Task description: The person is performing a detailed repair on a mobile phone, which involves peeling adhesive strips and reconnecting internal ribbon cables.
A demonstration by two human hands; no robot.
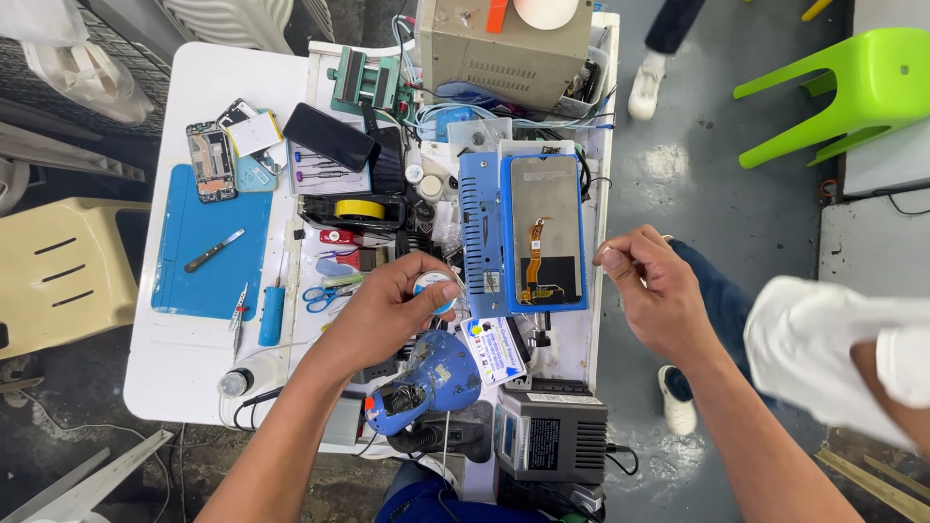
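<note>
Head view, left hand point(387, 308) fingers gripping small round tin point(435, 288), right hand point(657, 295) pinched, perhaps empty; phone screen point(544, 230) between.

Views: one only, the head camera, so no second view shares any part of the scene.
Position: worn on the person's head, above the near edge of the white counter point(184, 368).
Direction: looks almost straight down; the far end of the counter lies at the top of the frame, the person's knees and shoe at the bottom.
Nearness: close enough that both forearms enter from the bottom edge, with the left hand point(392, 310) and right hand point(659, 295) at mid-frame.
Coverage: wide; it takes in the whole counter, grey floor point(697, 145) to the right, a green stool point(852, 87) top right and a cream chair point(58, 271) at left.
</note>
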